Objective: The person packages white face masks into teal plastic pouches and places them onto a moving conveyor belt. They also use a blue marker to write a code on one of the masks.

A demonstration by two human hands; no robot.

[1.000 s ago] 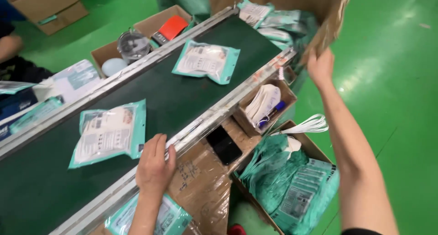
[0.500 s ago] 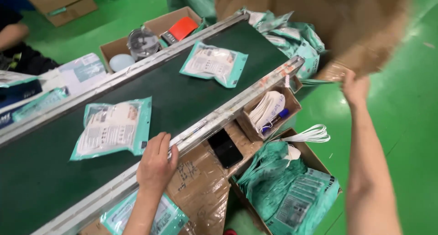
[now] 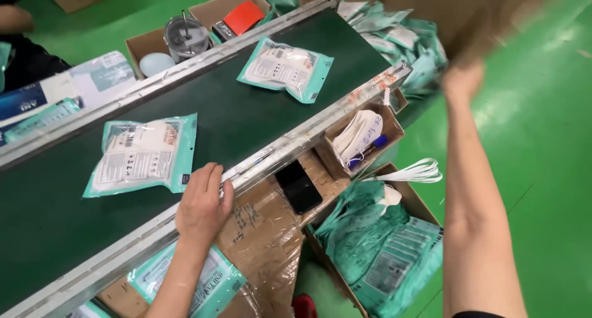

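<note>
Two hands: I see left hand (image 3: 202,207) resting loose, holding nothing, on the belt rail (image 3: 290,146).
Nearest packet: teal packet (image 3: 143,154) just upper left, long axis across frame.
Right hand (image 3: 464,82): upper right, blurred against cardboard box (image 3: 431,9); grip I cannot tell.

Scene was bright, lit evenly from overhead; green floor (image 3: 542,170) showed soft white glare patches at right. Shadows were faint and short. Right hand (image 3: 462,83) and the cardboard box (image 3: 481,16) it held up were heavily motion-blurred. Left hand (image 3: 202,204) and belt were sharp. Slight wide-angle stretch showed at the edges.
</note>
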